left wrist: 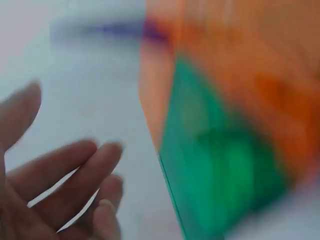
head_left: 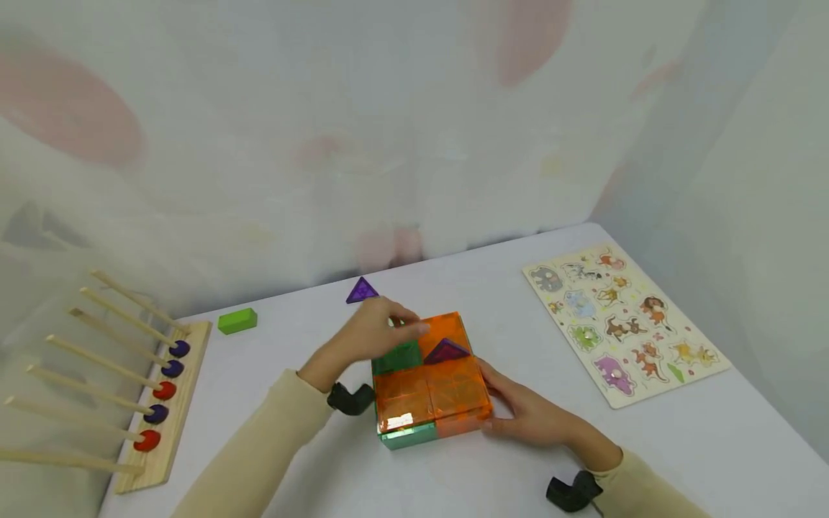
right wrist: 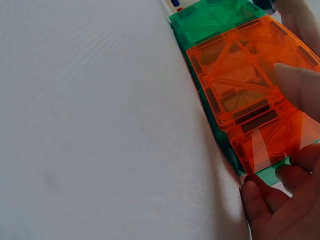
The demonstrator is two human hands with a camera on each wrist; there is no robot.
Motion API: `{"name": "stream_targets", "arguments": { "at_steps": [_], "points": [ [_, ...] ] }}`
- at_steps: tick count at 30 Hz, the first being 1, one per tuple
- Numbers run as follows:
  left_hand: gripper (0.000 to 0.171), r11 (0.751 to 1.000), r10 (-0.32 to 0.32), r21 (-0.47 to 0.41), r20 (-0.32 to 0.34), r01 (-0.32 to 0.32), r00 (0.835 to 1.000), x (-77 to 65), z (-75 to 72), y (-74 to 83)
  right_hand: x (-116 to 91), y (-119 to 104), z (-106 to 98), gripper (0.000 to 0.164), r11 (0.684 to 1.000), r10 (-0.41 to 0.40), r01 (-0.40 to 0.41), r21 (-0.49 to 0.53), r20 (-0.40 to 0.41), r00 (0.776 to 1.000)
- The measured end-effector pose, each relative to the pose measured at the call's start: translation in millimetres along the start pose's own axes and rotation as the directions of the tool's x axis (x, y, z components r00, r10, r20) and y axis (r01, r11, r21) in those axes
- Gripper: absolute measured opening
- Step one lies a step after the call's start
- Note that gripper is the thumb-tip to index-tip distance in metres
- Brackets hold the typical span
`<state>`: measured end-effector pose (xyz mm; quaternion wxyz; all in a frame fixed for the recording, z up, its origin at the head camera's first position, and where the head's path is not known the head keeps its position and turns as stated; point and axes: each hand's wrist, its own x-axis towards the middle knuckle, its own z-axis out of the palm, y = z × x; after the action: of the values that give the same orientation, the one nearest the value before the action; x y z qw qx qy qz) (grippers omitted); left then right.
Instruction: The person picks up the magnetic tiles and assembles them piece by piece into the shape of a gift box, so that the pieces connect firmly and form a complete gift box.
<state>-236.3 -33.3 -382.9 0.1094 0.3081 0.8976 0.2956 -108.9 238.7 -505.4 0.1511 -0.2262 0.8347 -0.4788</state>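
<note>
A low box of translucent magnetic tiles [head_left: 404, 399] sits mid-table, orange and green on top and along its sides. On its top a purple triangle tile [head_left: 448, 350] stands tilted. My left hand [head_left: 372, 332] hovers over the box's far left part; in the left wrist view its fingers [left wrist: 75, 165] are spread, apart from the blurred tiles, with nothing between them. At the box's right side my right hand [head_left: 534, 414] grips the near right corner. The right wrist view has its thumb [right wrist: 300, 87] over an orange tile [right wrist: 235, 75] and its fingertips along the side.
Behind the box lies another purple triangle tile [head_left: 362, 291]. A green block [head_left: 237, 321] is at the back left. A wooden peg rack [head_left: 178, 403] with red and purple beads stands at the left edge. An animal knob puzzle board [head_left: 624, 327] lies on the right.
</note>
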Motion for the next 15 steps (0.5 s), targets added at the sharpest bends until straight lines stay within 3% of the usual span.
{"name": "stream_targets", "arguments": {
  "at_steps": [2,4,8,11,15],
  "points": [
    [0.039,0.998,-0.063,-0.006,-0.072,0.063,0.995,10.6,-13.1,-27.6,-0.2,1.2,-1.8,0.09,1.0,-0.005,0.005,-0.003,-0.007,1.0],
    [0.042,0.987,-0.16,0.0,-0.12,0.161,0.98,20.8,-22.3,-59.3,-0.3,2.5,-1.8,0.09,1.0,-0.012,0.012,0.009,-0.002,1.0],
    [0.057,0.933,-0.348,0.054,-0.109,0.355,0.931,35.1,-27.6,-116.5,0.6,4.5,2.3,0.09,0.999,-0.029,0.028,0.039,0.018,0.999],
    [0.071,0.906,-0.409,0.076,-0.099,0.417,0.907,45.4,-22.2,-141.2,1.0,4.5,4.2,0.089,0.999,-0.03,0.03,0.042,0.015,0.999],
    [0.079,0.899,-0.422,0.055,-0.15,0.434,0.894,58.4,-8.9,-154.4,1.5,3.4,2.6,0.089,0.999,-0.037,0.037,0.025,0.006,0.999]
  ]
}}
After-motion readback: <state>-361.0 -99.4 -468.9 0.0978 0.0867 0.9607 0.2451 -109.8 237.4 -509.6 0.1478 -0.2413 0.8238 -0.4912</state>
